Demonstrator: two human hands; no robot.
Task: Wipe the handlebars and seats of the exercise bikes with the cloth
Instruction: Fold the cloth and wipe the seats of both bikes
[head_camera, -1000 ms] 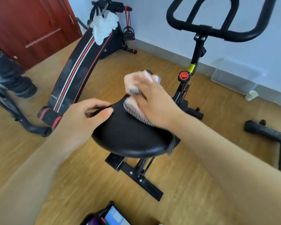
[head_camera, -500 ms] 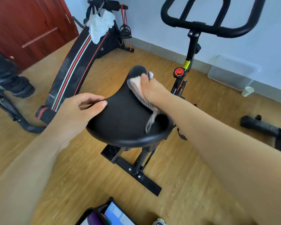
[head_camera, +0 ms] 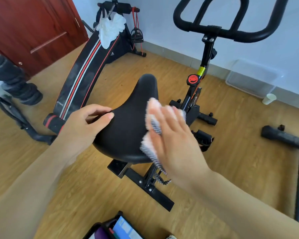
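1. Head view: both forearms reach forward over the black seat (head_camera: 128, 125) of the exercise bike, which stands on a wooden floor (head_camera: 231, 169).
2. Left hand (head_camera: 86, 123): grips the seat's left edge. Thumb lies flat on top and the fingers curl over the rim. Wrist roughly level, forearm coming in from lower left.
3. Right hand (head_camera: 171, 135): palm down on the seat's right side, fingers straight and slightly spread, pressing the cloth (head_camera: 152, 128) against the seat. Hand is motion-blurred, and I cannot tell whether the thumb pinches the cloth.
4. Cloth: pale pink-white with a grey striped face, sandwiched between the right palm and the seat. One end shows past the fingertips, and a striped tail hangs below the seat's rear edge.
5. Handlebars (head_camera: 228, 31): black loop bar at upper right, well apart from both hands, nothing touching it.
6. Surroundings: a sit-up bench (head_camera: 86, 69) stands left of the bike with white gloves (head_camera: 110, 30) draped over its top. A clear plastic box (head_camera: 252, 78) and a cup (head_camera: 268, 98) sit by the far wall.
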